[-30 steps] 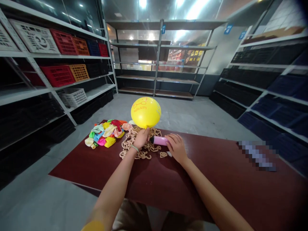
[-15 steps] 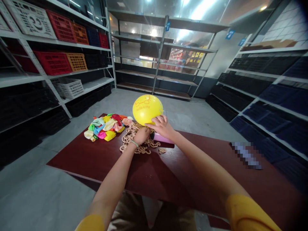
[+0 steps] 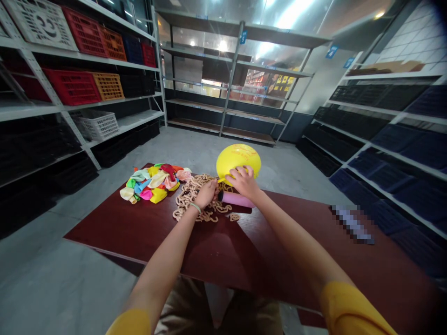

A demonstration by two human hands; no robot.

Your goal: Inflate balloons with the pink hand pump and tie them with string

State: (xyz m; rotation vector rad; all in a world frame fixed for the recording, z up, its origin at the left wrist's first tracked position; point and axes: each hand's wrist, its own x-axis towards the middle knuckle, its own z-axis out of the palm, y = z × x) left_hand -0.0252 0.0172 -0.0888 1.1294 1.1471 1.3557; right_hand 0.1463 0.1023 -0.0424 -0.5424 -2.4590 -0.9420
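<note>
An inflated yellow balloon (image 3: 237, 156) with orange print is over the far edge of the table, its neck pointing left. My left hand (image 3: 206, 194) is closed in a pinch on the stretched neck. Against the balloon's near side, my right hand (image 3: 245, 180) grips it with curved fingers. Just below both hands lies a pink cylinder with a black end (image 3: 237, 200), which looks like a balloon pump. A heap of tan curly pieces (image 3: 186, 200) spreads under and beside my left hand. One small tan piece (image 3: 234, 217) lies apart, nearer me.
Uninflated balloons in many colours (image 3: 153, 184) are piled at the table's left. A blurred-out object (image 3: 352, 224) lies on the dark red table (image 3: 216, 260) at right. Shelves with crates (image 3: 73, 87) stand left and right, with a metal rack (image 3: 226, 109) behind.
The balloon has moved right and tipped over, so its neck now shows stretched leftward. My right hand has shifted right with it, while my left hand stays near the same spot.
</note>
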